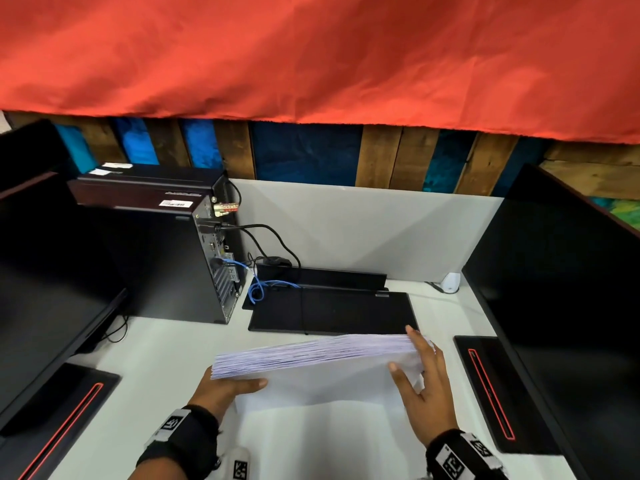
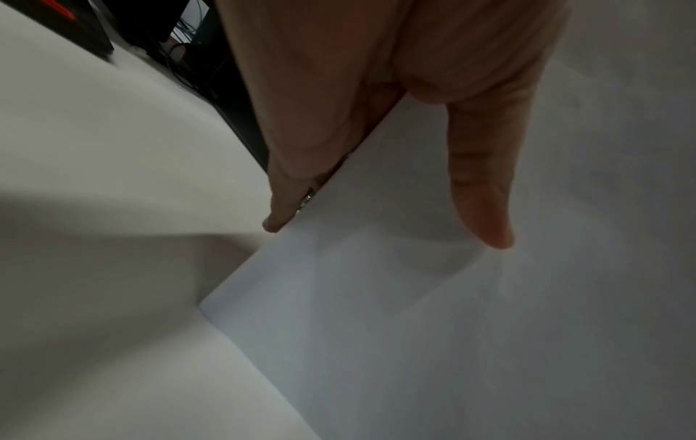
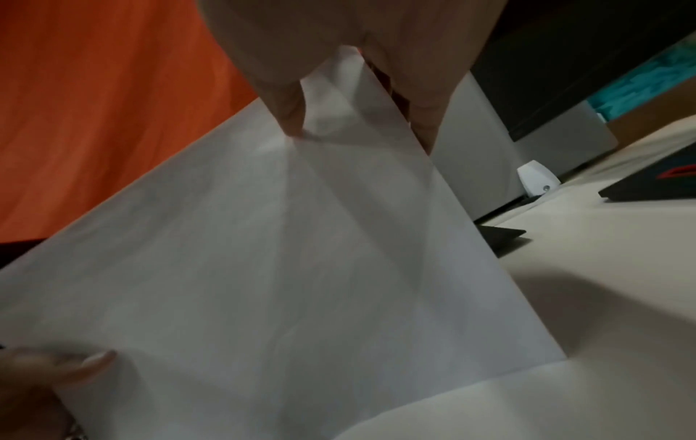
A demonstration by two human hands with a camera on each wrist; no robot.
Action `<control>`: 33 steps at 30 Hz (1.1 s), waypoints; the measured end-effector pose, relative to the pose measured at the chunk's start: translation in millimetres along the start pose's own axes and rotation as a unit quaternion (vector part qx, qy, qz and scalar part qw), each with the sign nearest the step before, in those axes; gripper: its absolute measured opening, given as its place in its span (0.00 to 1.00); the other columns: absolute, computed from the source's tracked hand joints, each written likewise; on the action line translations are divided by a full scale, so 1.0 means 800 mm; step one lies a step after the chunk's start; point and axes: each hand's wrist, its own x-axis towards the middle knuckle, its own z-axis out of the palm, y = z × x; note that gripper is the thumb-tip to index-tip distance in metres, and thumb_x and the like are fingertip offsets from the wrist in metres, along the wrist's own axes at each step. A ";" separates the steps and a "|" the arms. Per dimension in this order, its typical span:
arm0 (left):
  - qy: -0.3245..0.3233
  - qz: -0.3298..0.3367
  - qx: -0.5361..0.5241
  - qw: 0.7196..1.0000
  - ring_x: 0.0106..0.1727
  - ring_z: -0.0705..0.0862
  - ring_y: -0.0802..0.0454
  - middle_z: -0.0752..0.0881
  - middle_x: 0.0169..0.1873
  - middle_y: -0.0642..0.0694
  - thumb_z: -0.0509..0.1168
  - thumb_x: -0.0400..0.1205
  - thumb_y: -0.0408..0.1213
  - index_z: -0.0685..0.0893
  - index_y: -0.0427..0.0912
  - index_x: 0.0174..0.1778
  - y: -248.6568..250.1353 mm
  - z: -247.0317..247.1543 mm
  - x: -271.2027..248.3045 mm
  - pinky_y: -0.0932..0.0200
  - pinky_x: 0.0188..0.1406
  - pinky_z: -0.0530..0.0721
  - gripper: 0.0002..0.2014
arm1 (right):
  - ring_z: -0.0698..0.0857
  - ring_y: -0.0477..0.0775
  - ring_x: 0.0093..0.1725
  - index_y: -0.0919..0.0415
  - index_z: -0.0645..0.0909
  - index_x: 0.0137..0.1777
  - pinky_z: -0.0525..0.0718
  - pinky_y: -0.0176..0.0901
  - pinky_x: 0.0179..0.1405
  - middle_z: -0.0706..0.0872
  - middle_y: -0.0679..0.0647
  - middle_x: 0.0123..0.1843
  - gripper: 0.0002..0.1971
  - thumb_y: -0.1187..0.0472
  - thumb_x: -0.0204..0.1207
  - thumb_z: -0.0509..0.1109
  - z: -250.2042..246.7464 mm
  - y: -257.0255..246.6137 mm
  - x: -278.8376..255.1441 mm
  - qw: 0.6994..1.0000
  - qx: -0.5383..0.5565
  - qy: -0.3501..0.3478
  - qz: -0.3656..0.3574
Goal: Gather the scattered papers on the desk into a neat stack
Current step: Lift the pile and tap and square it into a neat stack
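A thick stack of white papers [image 1: 318,365] stands tilted on its lower edge on the white desk [image 1: 166,344], its fanned top edge facing me. My left hand [image 1: 225,386] grips the stack's left end, thumb across the near face and fingers hidden behind. My right hand [image 1: 420,379] grips the right end the same way. The left wrist view shows the thumb [image 2: 485,190] flat on the near sheet [image 2: 433,312]. In the right wrist view the thumb [image 3: 286,110] presses the paper [image 3: 263,268]. More white paper [image 1: 329,441] lies flat on the desk below the stack.
A black computer tower [image 1: 173,251] with cables stands back left. A flat black keyboard [image 1: 332,311] lies just behind the stack. Black monitors [image 1: 568,306] with red-trimmed bases [image 1: 491,393] flank the desk on both sides. A small white device [image 1: 450,283] sits back right.
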 end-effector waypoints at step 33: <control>0.088 -0.017 0.047 0.995 0.39 0.80 0.43 0.84 0.32 0.38 0.68 0.53 0.27 0.85 0.35 0.33 0.011 -0.005 0.017 0.54 0.39 0.76 0.13 | 0.86 0.60 0.61 0.60 0.76 0.69 0.79 0.62 0.69 0.88 0.58 0.59 0.24 0.65 0.72 0.74 0.011 0.034 0.027 0.974 0.110 -0.025 0.195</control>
